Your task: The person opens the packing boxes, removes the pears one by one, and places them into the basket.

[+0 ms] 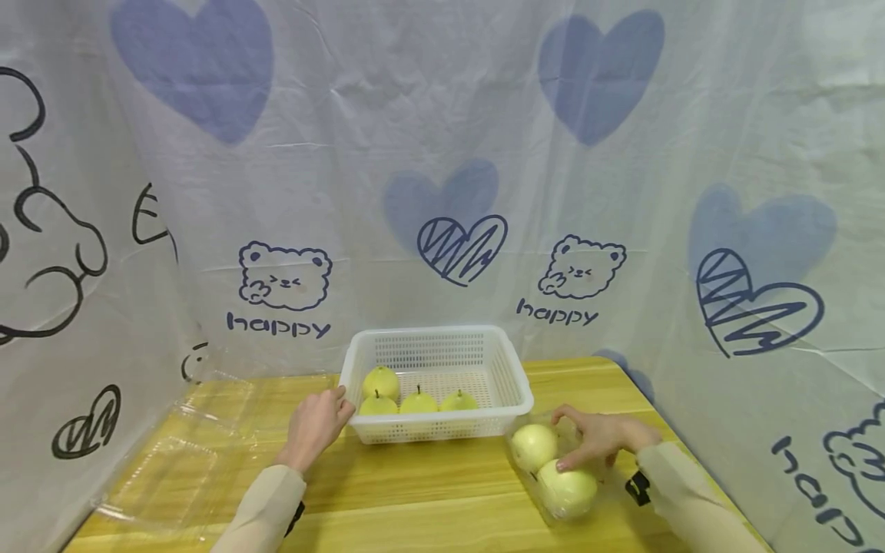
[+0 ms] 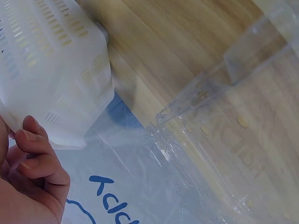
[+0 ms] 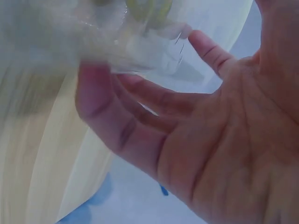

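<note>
A white perforated plastic basket (image 1: 449, 428) stands near the back of the table, with several yellow-green pears (image 1: 419, 403) along its front side. My left hand (image 1: 318, 427) holds the basket's left rim with curled fingers; the wrist view shows the fingertips (image 2: 32, 135) by the white wall. To the right of the basket, two more pears (image 1: 567, 489) sit in a clear plastic box (image 1: 531, 485). My right hand (image 1: 600, 436) reaches over this box and grips it, thumb on the near side. In the right wrist view, bent fingers (image 3: 96, 88) meet the box's edge.
Clear plastic boxes (image 1: 162, 484) lie on the left of the wooden table (image 1: 415, 499); one clear box (image 2: 224, 154) also shows in the left wrist view. A printed white curtain (image 1: 373, 269) hangs behind and along both sides, close to the table edges.
</note>
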Demonstrator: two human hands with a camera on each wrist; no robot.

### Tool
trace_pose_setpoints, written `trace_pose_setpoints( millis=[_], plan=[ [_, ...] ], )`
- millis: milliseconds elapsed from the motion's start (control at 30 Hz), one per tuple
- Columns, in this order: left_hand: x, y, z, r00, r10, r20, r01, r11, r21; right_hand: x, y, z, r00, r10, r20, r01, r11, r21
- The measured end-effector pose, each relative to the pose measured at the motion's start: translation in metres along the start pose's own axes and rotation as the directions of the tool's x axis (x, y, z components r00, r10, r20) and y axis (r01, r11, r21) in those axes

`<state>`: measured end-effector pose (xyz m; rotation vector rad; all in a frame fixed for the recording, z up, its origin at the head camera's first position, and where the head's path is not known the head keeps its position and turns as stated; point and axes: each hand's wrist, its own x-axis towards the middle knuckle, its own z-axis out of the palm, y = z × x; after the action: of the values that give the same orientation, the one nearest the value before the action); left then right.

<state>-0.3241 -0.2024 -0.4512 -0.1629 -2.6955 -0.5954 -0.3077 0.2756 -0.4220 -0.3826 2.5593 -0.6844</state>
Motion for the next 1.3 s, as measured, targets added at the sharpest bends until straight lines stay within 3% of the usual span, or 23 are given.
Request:
trace_pose_setpoints(
  millis=[200,467,967,1300],
  plan=[
    [-0.001,-0.001,0.001,1.0,0.001,0.002,-0.001,1.0,0.001,0.0,-0.013,0.012,1.0,0.012,0.016,-0.013,0.999,0.045],
    [-0.001,0.0,-0.001,1.0,-0.005,0.0,0.005,1.0,-0.004,0.004,-0.031,0.027,0.999,0.04,0.011,-0.04,0.999,0.028],
    [-0.005,0.002,-0.003,1.0,-0.013,-0.011,0.013,1.0,0.012,0.016,-0.058,0.057,0.995,-0.097,-0.03,0.098,0.994,0.049],
    [-0.007,0.004,0.0,0.998,0.008,-0.062,-0.002,0.996,0.086,0.026,-0.081,0.075,0.988,-0.117,-0.098,0.119,0.993,0.018]
  ],
)
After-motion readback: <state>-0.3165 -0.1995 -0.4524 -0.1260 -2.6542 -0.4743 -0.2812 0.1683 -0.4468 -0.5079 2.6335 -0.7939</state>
